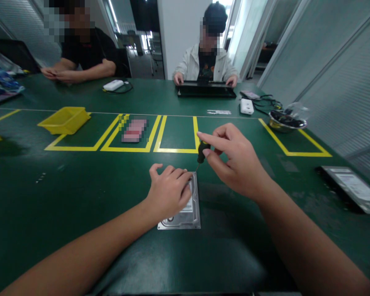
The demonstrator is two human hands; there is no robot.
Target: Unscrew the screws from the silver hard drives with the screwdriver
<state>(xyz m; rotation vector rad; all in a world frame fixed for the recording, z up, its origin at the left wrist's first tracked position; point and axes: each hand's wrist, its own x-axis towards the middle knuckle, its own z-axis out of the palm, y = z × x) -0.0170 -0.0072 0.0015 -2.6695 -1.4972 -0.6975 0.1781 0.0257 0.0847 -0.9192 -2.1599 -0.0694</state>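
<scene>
While pinching the screwdriver [203, 153] now with right hand [236, 160], tip at far right corner of the hard drive [185, 220], left hand [168, 189] on top, grip unclear, tabletop [225, 246] spreading beyond near and right edges.

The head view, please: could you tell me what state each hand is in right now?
Left hand: open, resting on the hard drive.
Right hand: closed, holding the screwdriver by its handle.

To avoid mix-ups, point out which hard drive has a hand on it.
The front-centre hard drive, under the left hand, screwdriver at its far right corner; the other hard drive, off to the right, is untouched.
</scene>
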